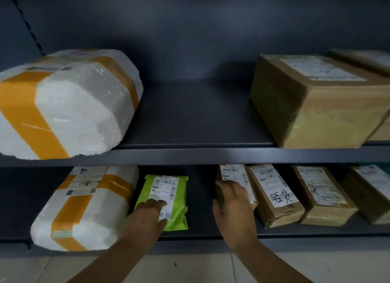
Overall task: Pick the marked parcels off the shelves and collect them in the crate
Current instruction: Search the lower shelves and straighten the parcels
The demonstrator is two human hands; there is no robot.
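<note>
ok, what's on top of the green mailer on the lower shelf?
On the green mailer: a white shipping label and the left hand, its fingers lying across the label's lower half. The print beneath them is covered.
</note>
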